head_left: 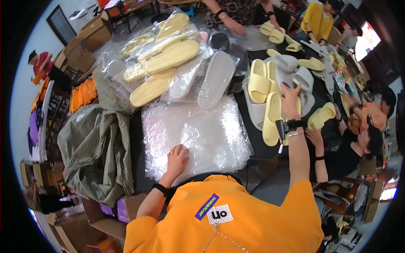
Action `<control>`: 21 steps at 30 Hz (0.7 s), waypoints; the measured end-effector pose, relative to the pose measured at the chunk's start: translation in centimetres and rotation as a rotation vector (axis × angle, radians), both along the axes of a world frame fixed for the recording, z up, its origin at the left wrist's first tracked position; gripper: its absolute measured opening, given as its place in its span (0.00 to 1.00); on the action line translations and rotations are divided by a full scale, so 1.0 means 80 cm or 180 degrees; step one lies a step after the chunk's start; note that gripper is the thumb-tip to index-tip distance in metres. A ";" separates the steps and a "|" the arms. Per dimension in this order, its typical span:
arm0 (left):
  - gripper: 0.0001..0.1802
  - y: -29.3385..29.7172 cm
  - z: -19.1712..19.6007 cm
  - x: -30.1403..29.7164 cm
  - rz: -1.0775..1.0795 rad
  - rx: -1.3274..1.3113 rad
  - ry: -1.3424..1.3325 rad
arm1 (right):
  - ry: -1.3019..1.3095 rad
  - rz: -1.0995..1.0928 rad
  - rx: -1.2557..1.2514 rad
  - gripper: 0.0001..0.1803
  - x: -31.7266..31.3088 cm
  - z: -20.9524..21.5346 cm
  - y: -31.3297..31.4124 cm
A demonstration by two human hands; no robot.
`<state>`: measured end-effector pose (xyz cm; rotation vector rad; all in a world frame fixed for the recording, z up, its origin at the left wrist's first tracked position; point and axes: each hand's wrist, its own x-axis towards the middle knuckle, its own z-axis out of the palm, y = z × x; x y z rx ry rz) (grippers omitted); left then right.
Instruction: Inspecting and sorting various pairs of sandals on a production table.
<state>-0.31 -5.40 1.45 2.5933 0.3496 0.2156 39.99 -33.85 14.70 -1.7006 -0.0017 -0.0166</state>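
My left hand (177, 162) rests on the near left part of a stack of clear plastic bags (202, 130), its fingers loosely spread. To the right, my right hand (290, 101) reaches over a group of slippers, thumb and fingers apart, with no object visible between them. Beside it lie a yellow slipper (273, 120) and a yellow slide (259, 86) on a grey one. Grey slippers (303, 79) sit just beyond its fingertips. My right palm and whatever it touches underneath are hidden.
Bagged yellow and grey slippers (173, 57) are heaped beyond the stack. A crumpled green sack (97, 147) stands at the left. At right, a co-worker's hand (314, 135) is close to a yellow slipper (322, 115). Another person's hand (233, 25) hovers at the far side.
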 end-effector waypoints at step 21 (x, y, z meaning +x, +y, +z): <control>0.20 -0.003 -0.002 0.003 0.0183 -0.0019 0.0130 | 0.2320 0.1400 0.0955 0.24 -0.095 -0.159 0.223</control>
